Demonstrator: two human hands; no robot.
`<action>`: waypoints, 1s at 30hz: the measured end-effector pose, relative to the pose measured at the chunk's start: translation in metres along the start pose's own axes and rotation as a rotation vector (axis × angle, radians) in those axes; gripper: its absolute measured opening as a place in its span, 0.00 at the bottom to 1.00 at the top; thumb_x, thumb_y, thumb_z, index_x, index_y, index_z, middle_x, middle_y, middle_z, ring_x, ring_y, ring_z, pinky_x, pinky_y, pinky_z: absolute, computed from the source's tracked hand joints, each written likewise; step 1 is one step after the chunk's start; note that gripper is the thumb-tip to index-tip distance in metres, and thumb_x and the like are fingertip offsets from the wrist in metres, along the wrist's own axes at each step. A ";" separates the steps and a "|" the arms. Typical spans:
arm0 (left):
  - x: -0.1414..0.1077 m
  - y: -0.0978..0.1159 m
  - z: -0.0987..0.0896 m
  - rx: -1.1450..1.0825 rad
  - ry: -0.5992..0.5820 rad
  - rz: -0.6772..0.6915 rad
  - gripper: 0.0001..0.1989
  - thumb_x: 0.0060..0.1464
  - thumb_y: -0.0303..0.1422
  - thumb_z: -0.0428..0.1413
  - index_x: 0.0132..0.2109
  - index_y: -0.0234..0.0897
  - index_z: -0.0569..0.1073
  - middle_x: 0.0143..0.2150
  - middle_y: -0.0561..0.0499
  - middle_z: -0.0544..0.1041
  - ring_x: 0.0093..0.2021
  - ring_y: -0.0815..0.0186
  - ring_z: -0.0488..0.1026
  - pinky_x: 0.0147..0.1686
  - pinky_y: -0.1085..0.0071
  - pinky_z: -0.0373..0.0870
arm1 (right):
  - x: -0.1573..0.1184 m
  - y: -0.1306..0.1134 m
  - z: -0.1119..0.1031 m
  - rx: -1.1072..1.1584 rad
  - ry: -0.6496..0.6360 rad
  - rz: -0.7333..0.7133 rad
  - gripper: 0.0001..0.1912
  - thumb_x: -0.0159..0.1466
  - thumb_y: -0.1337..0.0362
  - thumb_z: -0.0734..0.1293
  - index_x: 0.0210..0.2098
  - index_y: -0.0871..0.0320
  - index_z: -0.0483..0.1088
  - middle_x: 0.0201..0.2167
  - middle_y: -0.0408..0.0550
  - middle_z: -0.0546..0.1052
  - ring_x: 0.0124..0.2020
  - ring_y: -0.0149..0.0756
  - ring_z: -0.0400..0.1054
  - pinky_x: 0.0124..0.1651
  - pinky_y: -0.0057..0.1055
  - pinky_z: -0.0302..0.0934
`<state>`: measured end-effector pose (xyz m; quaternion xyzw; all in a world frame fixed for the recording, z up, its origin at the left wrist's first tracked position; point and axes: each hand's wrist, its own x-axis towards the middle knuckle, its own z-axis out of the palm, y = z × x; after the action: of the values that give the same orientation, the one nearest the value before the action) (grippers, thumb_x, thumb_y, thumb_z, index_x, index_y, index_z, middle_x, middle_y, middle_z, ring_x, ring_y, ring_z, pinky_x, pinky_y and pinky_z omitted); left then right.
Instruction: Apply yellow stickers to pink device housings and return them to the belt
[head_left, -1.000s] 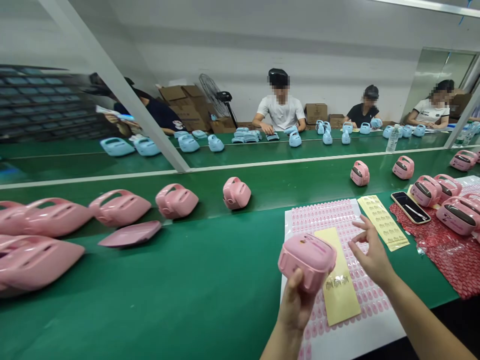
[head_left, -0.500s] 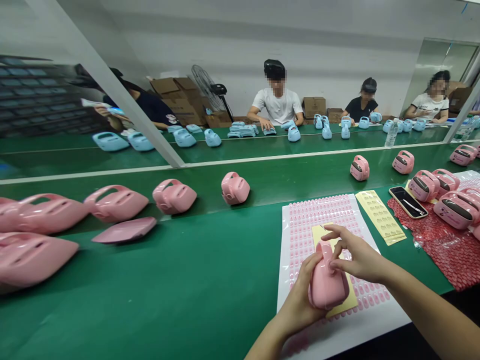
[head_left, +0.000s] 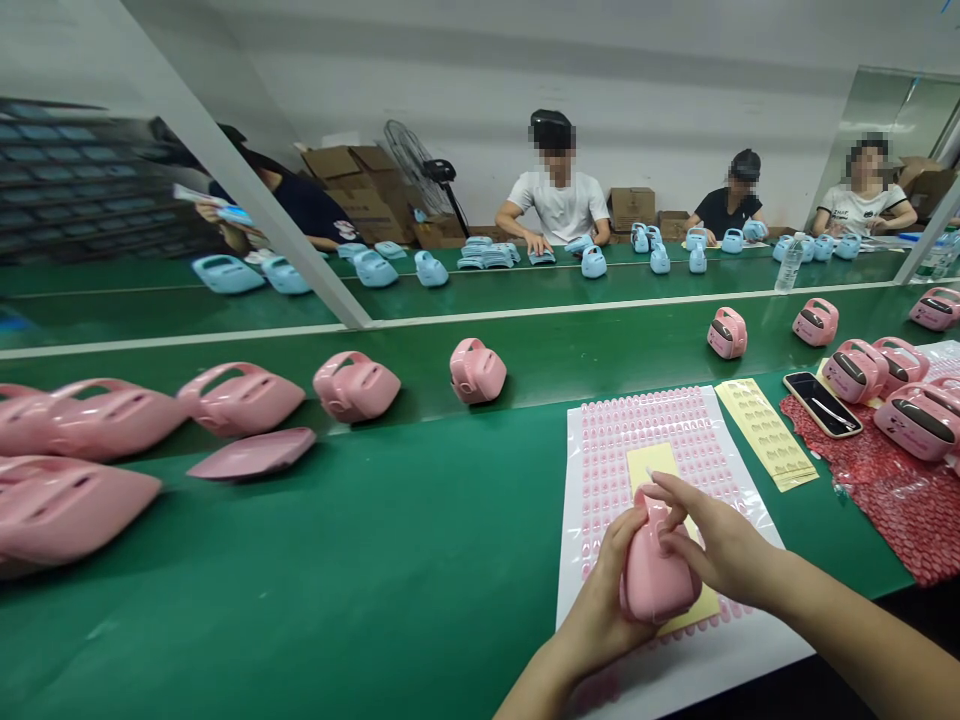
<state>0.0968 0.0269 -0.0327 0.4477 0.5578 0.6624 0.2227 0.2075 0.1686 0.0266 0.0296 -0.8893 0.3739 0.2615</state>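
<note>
A pink plastic case with a carrying handle (head_left: 660,580) is held tilted above the sheets, its narrow side towards me. My left hand (head_left: 607,590) wraps round it from the left. My right hand (head_left: 709,535) is closed at the other side, thumb pressed near the round handle joint and bent fingers by the handle. Whether a small part lies under that thumb is hidden. Beneath the case lie a yellow paper sheet (head_left: 649,462) and a white sheet with rows of small pink oval stickers (head_left: 600,440).
Similar pink cases (head_left: 356,387) stand to the left, near a loose pink panel (head_left: 251,455). On the right are a yellow sticker sheet (head_left: 769,435), a phone (head_left: 823,404), red bubble wrap (head_left: 885,510) and pink cases with dark fronts (head_left: 919,420). Across the bench, people handle blue cases (head_left: 592,262).
The view has shifted slightly. Both hands stay on the pink case, and the right thumb and fingers have moved a little against its side.
</note>
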 end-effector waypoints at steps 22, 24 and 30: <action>-0.004 0.000 0.001 0.016 -0.008 0.011 0.43 0.28 0.17 0.64 0.55 0.46 0.67 0.56 0.40 0.67 0.58 0.45 0.61 0.56 0.46 0.54 | 0.000 -0.005 0.015 0.145 0.188 0.121 0.26 0.63 0.70 0.57 0.59 0.51 0.47 0.52 0.56 0.68 0.42 0.36 0.71 0.49 0.43 0.65; -0.004 -0.001 0.001 -0.015 0.008 -0.004 0.43 0.27 0.16 0.64 0.54 0.46 0.68 0.55 0.40 0.68 0.58 0.45 0.60 0.56 0.45 0.52 | 0.001 -0.004 0.014 0.160 0.154 0.116 0.27 0.62 0.71 0.57 0.59 0.51 0.48 0.48 0.54 0.70 0.39 0.35 0.71 0.47 0.41 0.66; -0.006 -0.003 0.000 0.008 -0.002 0.023 0.43 0.28 0.17 0.63 0.55 0.47 0.67 0.55 0.41 0.68 0.57 0.45 0.62 0.55 0.45 0.54 | 0.001 -0.002 0.011 0.187 0.117 0.121 0.30 0.60 0.73 0.59 0.59 0.50 0.46 0.44 0.51 0.72 0.32 0.31 0.71 0.39 0.35 0.69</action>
<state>0.0990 0.0232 -0.0373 0.4556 0.5550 0.6622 0.2141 0.2027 0.1601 0.0221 -0.0217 -0.8341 0.4713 0.2858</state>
